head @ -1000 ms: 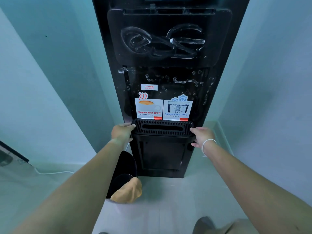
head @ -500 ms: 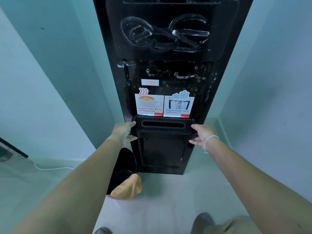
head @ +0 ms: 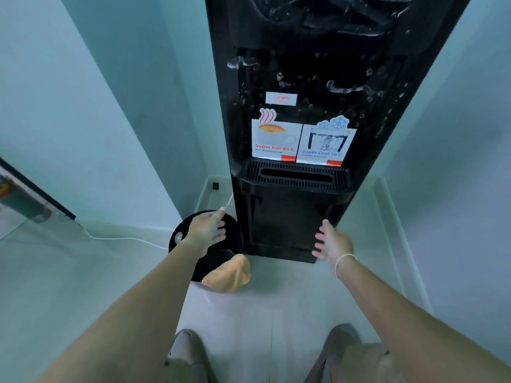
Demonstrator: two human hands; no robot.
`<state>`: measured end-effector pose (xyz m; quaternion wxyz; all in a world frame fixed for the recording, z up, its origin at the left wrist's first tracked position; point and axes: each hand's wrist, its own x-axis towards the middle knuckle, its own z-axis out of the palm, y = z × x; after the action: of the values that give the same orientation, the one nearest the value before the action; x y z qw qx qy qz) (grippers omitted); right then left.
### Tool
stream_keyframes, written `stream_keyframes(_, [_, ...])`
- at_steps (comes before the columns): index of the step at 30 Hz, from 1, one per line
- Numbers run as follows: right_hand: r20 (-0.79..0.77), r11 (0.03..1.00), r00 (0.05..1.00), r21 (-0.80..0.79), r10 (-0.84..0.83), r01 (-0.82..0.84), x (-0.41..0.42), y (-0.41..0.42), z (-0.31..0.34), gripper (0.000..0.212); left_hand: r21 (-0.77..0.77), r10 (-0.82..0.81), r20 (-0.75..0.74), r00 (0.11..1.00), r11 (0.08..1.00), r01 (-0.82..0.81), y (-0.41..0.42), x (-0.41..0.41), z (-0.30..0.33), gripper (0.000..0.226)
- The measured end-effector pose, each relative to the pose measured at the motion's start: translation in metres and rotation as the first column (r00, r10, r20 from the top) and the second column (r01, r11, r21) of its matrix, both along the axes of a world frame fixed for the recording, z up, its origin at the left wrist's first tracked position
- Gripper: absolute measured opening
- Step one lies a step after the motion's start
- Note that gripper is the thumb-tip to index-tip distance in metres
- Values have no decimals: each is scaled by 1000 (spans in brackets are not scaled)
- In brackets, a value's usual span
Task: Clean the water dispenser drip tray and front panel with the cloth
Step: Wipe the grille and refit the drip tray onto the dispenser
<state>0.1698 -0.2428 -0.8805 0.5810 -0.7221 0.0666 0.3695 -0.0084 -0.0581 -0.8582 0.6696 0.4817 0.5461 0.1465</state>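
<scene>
A tall black glossy water dispenser [head: 318, 78] stands against the pale wall, its front panel [head: 312, 87] wet with streaks and beads of water above two white stickers, one reading "Super hot 85°C" [head: 275, 142] and the other "Super Cool 10°C" [head: 325, 146]. Directly beneath those stickers the black slotted plastic drip tray [head: 296, 176] sits seated in the dispenser, with no hand on it. Left of the dispenser's base a round black bin [head: 182, 233] stands on the floor, and a crumpled orange cloth [head: 228, 275] hangs over its near rim (just beside the dispenser's lower left corner). The left hand [head: 207, 230] hovers above the bin with fingers spread and loose, holding nothing. The right hand [head: 333, 241] is in front of the dispenser's lower door, fingers straight and splayed, likewise holding nothing; a thin white band [head: 343, 262] circles its wrist.
</scene>
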Motion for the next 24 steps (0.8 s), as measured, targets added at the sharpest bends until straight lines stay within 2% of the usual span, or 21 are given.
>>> stream_keyframes(4, [33, 981, 985, -105, 166, -162, -31, 10, -24, 17, 57, -44, -110, 993, 997, 51, -1, -23, -23, 37])
stream_keyframes(6, [31, 957, 964, -131, 265, -259, -45, 17, -39, 13, 67, -63, -170, 983, 995, 75, 0, -34, -40, 29])
stream_keyframes(13, [-3, 822, 846, -232, 534, -520, -76, 52, -95, 36, 96, -265, -418, 869, 938, 332, 13, -57, -108, 28])
stream_keyframes(20, [33, 674, 700, -304, 713, -673, -81, 93, -140, 51, 113, -310, -496, 811, 903, 414, 29, -48, -151, 31])
stream_keyframes(24, [-27, 588, 628, -324, 778, -741, -81, 109, -159, 54, 89, -359, -556, 750, 871, 483, 37, -45, -172, 34])
